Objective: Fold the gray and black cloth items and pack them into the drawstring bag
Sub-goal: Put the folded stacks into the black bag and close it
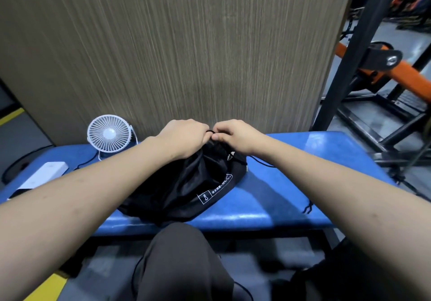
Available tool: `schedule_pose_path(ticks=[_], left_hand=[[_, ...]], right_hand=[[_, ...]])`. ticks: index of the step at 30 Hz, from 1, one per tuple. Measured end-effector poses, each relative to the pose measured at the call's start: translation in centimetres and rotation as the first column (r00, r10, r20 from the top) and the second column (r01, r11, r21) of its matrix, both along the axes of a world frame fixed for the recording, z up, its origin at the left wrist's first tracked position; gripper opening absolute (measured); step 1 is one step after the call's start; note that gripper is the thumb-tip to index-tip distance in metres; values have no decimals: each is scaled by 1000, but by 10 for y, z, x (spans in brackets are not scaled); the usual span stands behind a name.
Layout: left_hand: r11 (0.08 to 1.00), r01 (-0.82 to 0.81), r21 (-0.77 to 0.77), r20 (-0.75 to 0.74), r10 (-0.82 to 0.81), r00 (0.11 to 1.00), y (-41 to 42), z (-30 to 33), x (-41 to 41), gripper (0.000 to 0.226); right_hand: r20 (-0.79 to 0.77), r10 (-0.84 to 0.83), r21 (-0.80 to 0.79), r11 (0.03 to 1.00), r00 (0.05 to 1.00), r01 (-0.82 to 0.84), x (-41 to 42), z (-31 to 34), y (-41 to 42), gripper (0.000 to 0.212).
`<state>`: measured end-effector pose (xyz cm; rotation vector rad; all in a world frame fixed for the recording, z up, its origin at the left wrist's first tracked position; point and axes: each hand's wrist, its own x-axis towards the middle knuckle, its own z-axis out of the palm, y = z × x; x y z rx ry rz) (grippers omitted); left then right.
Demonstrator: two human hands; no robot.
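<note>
Wood-grain panel (186,44) straight behind, blue padded counter (291,184) in front of it, black and orange metal frame (382,72) off to the right on a grey floor.

Both hands meet at the far top of the black drawstring bag (186,184). Left hand (184,137) is curled tight into the gathered mouth of the bag, grip closed on bunched fabric. Right hand (235,135) touches it knuckle to knuckle, fingers pinched narrow on the black cord (211,132) that loops up between the two hands. Mouth of the bag looks cinched; can't tell what's inside.

Below the grip, toward the person, the bag body lies slumped on the counter, bulging, white printed label (214,192) with a thermometer icon facing up. Its near edge hangs just over the counter lip, above the person's knee (177,254).

More cord trails from under the right wrist across the counter; a knotted end (307,207) sits at the near right edge, well apart from the grip.

Left of the grip: small white fan (109,135) upright against the panel, then a white box (44,174) lying flat, farther left.
</note>
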<state>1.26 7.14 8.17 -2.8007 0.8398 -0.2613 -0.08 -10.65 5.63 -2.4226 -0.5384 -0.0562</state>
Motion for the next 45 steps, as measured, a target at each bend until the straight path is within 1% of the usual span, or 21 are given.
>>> schedule_pose_path(ticks=[2, 3, 6, 8, 10, 13, 16, 19, 21, 23, 25, 27, 29, 31, 32, 33, 34, 35, 37, 41, 45], left_hand=[[1000, 15, -4, 5, -15, 1000, 5, 0, 0, 40], [1000, 24, 3, 9, -24, 1000, 6, -1, -1, 40], [999, 40, 28, 20, -41, 999, 7, -6, -5, 37], [999, 39, 35, 29, -40, 999, 6, -7, -5, 33], [999, 29, 20, 26, -30, 999, 4, -5, -3, 33], [999, 23, -49, 1, -23, 1000, -1, 1, -2, 34], [983, 45, -177, -93, -62, 994, 16, -8, -2, 34], [915, 62, -399, -99, -110, 989, 50, -30, -6, 42], [859, 34, -512, -93, -95, 991, 73, -41, -14, 55], [836, -5, -549, -111, -67, 992, 95, -49, -20, 71], [821, -52, -569, -154, -44, 987, 116, -54, -25, 82], [801, -117, -587, -199, -3, 980, 138, -57, -29, 92], [765, -224, -604, -282, 58, 958, 160, -65, -34, 102], [689, -352, -634, -383, 115, 916, 183, -80, -36, 115], [634, -411, -655, -439, 124, 890, 193, -89, -36, 121], [569, -481, -667, -504, 131, 854, 203, -99, -35, 121], [514, -526, -678, -561, 102, 822, 210, -112, -32, 117], [486, -556, -675, -603, 70, 794, 214, -123, -30, 109], [499, -557, -663, -621, 47, 782, 215, -146, -25, 99], [544, -601, -586, -610, 192, 769, 205, -167, -11, 99], [489, -596, -637, -636, 104, 764, 198, -167, -4, 99]], right_hand=[[1, 16, -17, 1000, 1000, -16, 1, 0, -1, 24], [26, 21, -64, 998, 999, -20, 1, 1, -2, 22], [191, 27, -338, 940, 981, 40, 0, 7, -10, 17], [289, 79, -457, 887, 954, 65, 0, 13, -16, 22], [344, 110, -517, 851, 932, 90, 1, 19, -21, 17], [407, 82, -538, 827, 910, 166, 8, 21, -25, 12], [356, 23, -516, 838, 934, 176, 8, 12, -25, 7], [221, 11, -453, 887, 975, 93, 3, -4, -22, 23], [143, 45, -379, 925, 989, 13, 0, -15, -14, 39], [115, 75, -349, 936, 991, -30, -1, -26, -3, 65], [116, 118, -343, 937, 986, -72, -1, -34, 14, 87], [127, 159, -367, 925, 979, -103, 2, -39, 33, 103], [126, 168, -427, 899, 978, -100, 9, -41, 48, 114], [93, 139, -472, 878, 986, -79, 18, -45, 56, 122], [60, 113, -479, 875, 992, -71, 22, -48, 58, 125], [14, 81, -474, 878, 997, -65, 26, -53, 59, 129], [-44, 46, -465, 883, 998, -61, 29, -58, 59, 131], [-103, 12, -458, 887, 995, -59, 32, -65, 60, 131], [-170, -33, -470, 881, 985, -52, 36, -77, 61, 130], [-151, -37, -466, 884, 988, -38, 46, -87, 62, 120], [-85, -28, -408, 913, 996, -9, 49, -89, 56, 99]])
